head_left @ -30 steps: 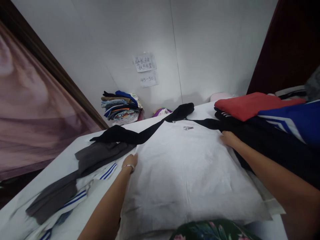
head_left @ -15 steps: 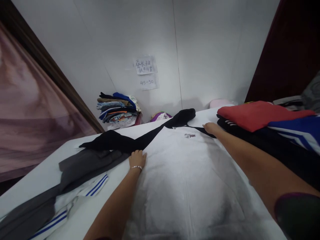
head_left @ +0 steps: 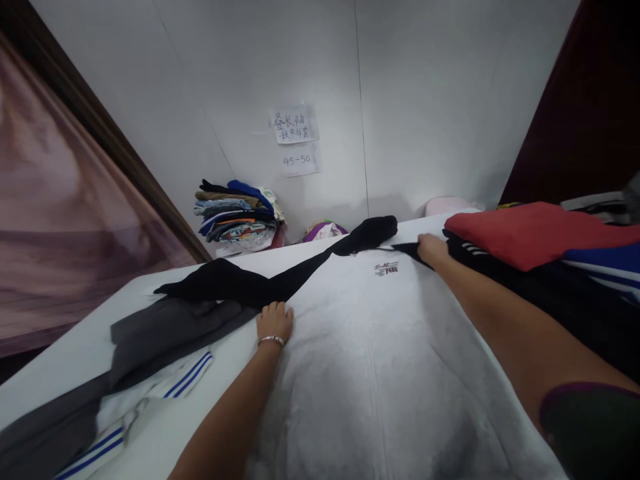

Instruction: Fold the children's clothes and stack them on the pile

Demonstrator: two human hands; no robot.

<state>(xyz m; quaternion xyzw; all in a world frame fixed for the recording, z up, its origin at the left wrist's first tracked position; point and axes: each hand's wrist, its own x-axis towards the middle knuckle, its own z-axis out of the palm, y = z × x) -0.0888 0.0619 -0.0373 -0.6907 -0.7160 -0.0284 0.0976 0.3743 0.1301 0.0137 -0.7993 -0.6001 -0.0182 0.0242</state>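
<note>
A white jacket (head_left: 345,347) with black sleeves lies spread front up before me, a small printed logo (head_left: 386,269) on its chest. My left hand (head_left: 275,323), a bracelet at its wrist, is closed on the jacket's left edge just below the left black sleeve (head_left: 225,280). That sleeve stretches out to the left, over dark grey clothing. At the upper right of the jacket, my right hand (head_left: 433,252) is closed around the other black sleeve (head_left: 407,249), near the shoulder. The fingertips of both hands are partly hidden.
Dark grey garments (head_left: 160,333) and white cloth with blue stripes (head_left: 187,377) lie on the white table (head_left: 145,283) at left. Folded clothes form a stack (head_left: 237,217) at the back. On the right is a pile with a red garment (head_left: 530,233). Behind stands a wall (head_left: 425,100) with paper notes (head_left: 295,123).
My right hand has closed around the black sleeve and shifted slightly right. The left hand stays at the jacket's edge. The view has tilted and shifted slightly.
</note>
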